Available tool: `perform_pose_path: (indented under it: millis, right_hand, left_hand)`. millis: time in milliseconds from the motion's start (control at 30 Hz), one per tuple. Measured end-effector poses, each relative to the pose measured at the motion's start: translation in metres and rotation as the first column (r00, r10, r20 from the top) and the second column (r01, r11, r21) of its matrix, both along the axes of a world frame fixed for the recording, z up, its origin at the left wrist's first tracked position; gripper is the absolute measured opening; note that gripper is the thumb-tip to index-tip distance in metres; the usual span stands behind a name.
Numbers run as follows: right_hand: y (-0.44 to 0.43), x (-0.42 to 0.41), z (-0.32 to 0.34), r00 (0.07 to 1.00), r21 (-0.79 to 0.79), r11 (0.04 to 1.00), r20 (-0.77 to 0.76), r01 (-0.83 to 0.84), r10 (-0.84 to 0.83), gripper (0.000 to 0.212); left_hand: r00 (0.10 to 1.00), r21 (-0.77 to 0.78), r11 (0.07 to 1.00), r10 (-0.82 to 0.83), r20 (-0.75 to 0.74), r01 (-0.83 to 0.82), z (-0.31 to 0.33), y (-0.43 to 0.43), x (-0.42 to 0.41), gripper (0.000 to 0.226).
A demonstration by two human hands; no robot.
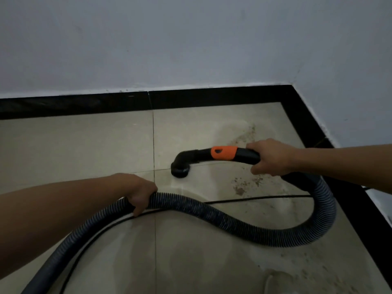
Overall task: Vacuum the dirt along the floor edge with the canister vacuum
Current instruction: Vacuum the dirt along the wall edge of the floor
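The beige tiled floor (84,149) is bounded at the far side by a black border strip (212,98) beneath a pale wall (191,39), and the strip is turned at a corner on the upper right and carried down the right side. Open tile is left to the left of the nozzle and between it and the far strip. The near floor is crossed by the hose and by a thin black cord (254,197) laid flat behind it. Brown dirt (247,184) is scattered just right of the nozzle, and a second patch is seen nearer the corner. The black elbow nozzle (180,169) is set mouth-down on the tile beside a grout crossing, well apart from both strips. It is joined to a curved black handle tube with an orange collar (224,152). The tube's rear end is gripped by the right hand (272,158). The ribbed dark hose (233,221) is looped from there across the floor, and it is clasped from above by the left hand (142,193). The hands are held well apart.
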State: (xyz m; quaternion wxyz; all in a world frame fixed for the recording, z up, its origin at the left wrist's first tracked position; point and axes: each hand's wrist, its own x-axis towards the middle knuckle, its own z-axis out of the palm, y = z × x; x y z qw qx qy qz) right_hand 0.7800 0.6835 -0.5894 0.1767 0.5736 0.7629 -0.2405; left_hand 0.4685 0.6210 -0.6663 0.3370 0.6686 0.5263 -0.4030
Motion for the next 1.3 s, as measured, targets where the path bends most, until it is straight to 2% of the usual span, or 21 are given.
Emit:
perform_pose_path:
  millis: [67,167,300,500,633,700,767,867,1000,1100,1233,1300]
  right_hand:
    - [0.010,0.008,-0.001,0.998,0.049,0.997,0.015,0.067,-0.067,0.020]
    - [0.037,0.028,0.003,0.956,0.142,0.946,-0.010,0.292,-0.293,0.025]
    - [0.060,0.062,0.012,0.840,0.041,0.846,-0.145,0.532,-0.522,0.031]
    - [0.073,0.071,0.013,0.814,-0.045,0.823,-0.129,0.566,-0.567,0.035]
    - [0.078,0.052,0.020,0.745,-0.233,0.793,-0.272,0.563,-0.609,0.025]
    - [0.074,0.039,0.023,0.746,-0.295,0.794,-0.279,0.532,-0.604,0.020]
    - [0.066,0.029,0.022,0.774,-0.309,0.807,-0.254,0.503,-0.580,0.020]
    - [0.044,0.025,0.025,0.813,-0.282,0.838,-0.237,0.467,-0.532,0.020]
    - [0.009,0.033,0.053,0.843,-0.183,0.874,-0.238,0.449,-0.483,0.016]
    - [-0.012,0.038,0.085,0.827,-0.163,0.866,-0.260,0.472,-0.499,0.018]
    - [-0.038,0.033,0.132,0.786,-0.183,0.833,-0.275,0.522,-0.554,0.020]
    - [-0.046,0.029,0.158,0.782,-0.193,0.828,-0.273,0.526,-0.561,0.021]
  left_hand:
    - [1.000,-0.010,1.000,0.013,0.002,-0.013,-0.002,-0.002,-0.002,0.057]
    - [0.998,-0.019,0.999,0.049,0.032,-0.048,-0.003,-0.003,-0.005,0.053]
    - [0.989,-0.011,0.992,0.124,0.082,-0.124,-0.001,0.009,-0.004,0.043]
    - [0.960,-0.076,0.973,0.229,0.161,-0.219,-0.010,0.026,0.007,0.034]
    - [0.949,-0.167,0.954,0.274,0.154,-0.248,-0.017,0.039,0.008,0.032]
    - [0.957,-0.112,0.968,0.242,0.162,-0.225,-0.018,0.033,0.011,0.032]
    - [0.946,0.011,0.967,0.246,0.212,-0.254,-0.019,0.017,0.018,0.030]
    - [0.875,0.121,0.905,0.351,0.334,-0.409,-0.018,-0.020,0.027,0.028]
    - [0.716,0.109,0.739,0.589,0.376,-0.665,-0.002,-0.075,0.026,0.044]
    - [0.645,0.116,0.650,0.686,0.336,-0.751,0.028,-0.117,0.025,0.051]
    - [0.541,-0.099,0.561,0.822,0.177,-0.822,0.093,-0.160,0.014,0.043]
    - [0.518,-0.140,0.534,0.845,0.135,-0.834,0.131,-0.170,0.007,0.038]
